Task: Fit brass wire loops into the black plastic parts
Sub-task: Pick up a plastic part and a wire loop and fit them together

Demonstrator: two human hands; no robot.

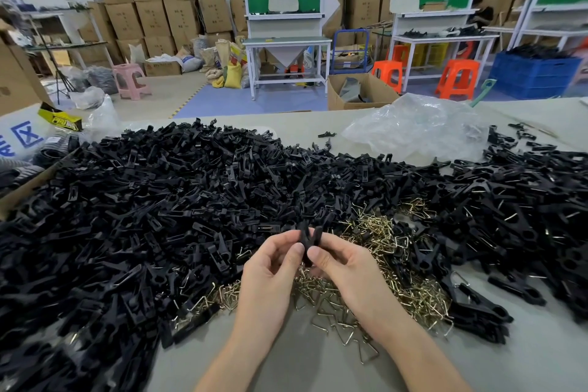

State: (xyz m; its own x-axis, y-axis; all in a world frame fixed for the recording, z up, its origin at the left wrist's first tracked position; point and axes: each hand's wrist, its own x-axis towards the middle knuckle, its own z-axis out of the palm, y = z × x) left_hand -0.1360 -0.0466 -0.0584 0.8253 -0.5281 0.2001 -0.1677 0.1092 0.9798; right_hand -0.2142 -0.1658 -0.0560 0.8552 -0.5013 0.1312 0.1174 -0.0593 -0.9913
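My left hand (pixel 270 267) and my right hand (pixel 343 264) together pinch one black plastic part (pixel 310 237) just above the table, its two prongs pointing up in a V. Both thumbs press on its lower end. I cannot tell whether a wire loop is in it. Beneath and around the hands lies a heap of brass wire loops (pixel 375 264). A very large pile of black plastic parts (pixel 159 200) covers the table to the left and behind. Another mound of black parts (pixel 525 219) lies to the right.
A crumpled clear plastic bag (pixel 420 130) lies at the back right of the grey table (pixel 286 366). A cardboard box edge (pixel 28 188) sits at the left. Beyond the table are stacked cartons, white workbenches, orange stools and a blue crate.
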